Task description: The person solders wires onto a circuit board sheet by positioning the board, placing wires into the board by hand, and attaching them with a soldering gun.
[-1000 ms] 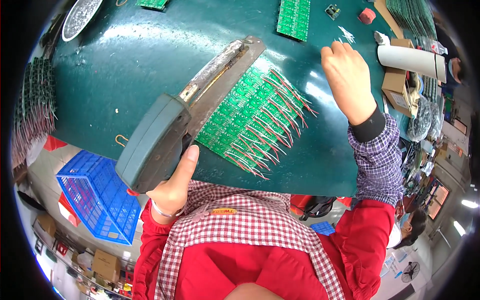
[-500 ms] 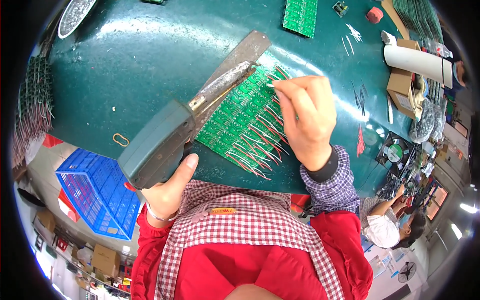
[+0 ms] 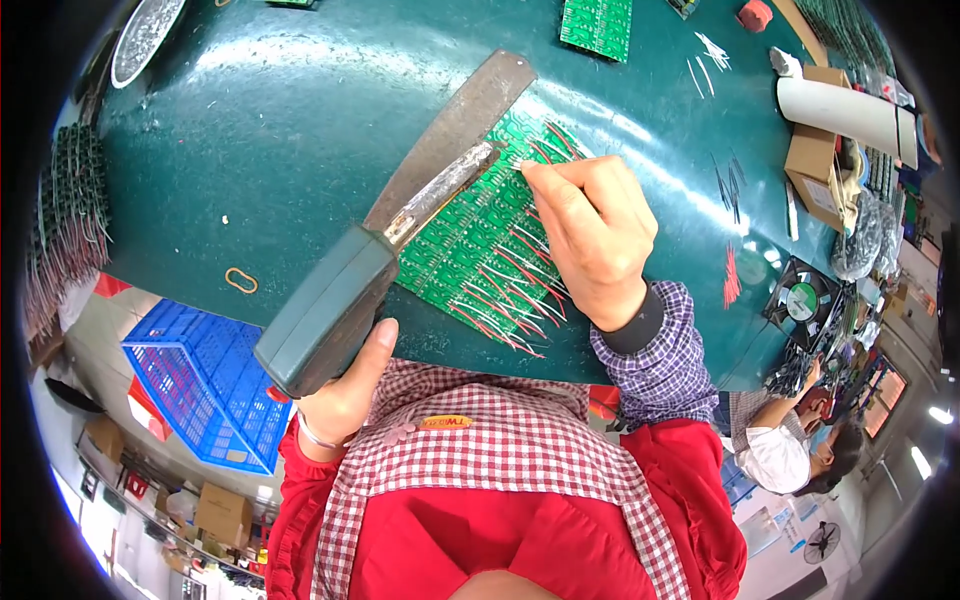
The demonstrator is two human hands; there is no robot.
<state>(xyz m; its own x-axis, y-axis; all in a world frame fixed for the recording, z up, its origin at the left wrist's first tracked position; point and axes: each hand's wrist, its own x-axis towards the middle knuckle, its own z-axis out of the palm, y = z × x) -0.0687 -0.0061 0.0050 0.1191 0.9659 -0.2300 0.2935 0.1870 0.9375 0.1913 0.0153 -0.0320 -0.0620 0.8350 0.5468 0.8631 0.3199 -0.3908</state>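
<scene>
My left hand point(image 3: 348, 392) grips a dark green soldering gun point(image 3: 328, 310), its thumb along the handle. The gun's worn metal tip points up and right, over the upper left edge of a green circuit board panel point(image 3: 425, 262). Rows of red and white wires point(image 3: 515, 285) stand off the panel's right and lower parts. My right hand point(image 3: 598, 235) is above the panel, thumb and forefinger pinched on the end of a white wire point(image 3: 520, 163) close to the gun's tip. A flat metal bar point(image 3: 455, 120) lies along the panel's upper left edge, partly behind the gun.
Another green panel point(image 3: 597, 28) lies at the far side of the table, near loose white wires point(image 3: 712, 50). Red wires point(image 3: 731, 278) and a black fan point(image 3: 802, 297) are at the right. A blue crate point(image 3: 205, 375) stands below the left edge. A co-worker point(image 3: 785, 450) sits at right.
My right fingertips have moved left, bringing the white wire closer to the board's upper left side. The soldering gun's tip has drawn slightly back, down and left.
</scene>
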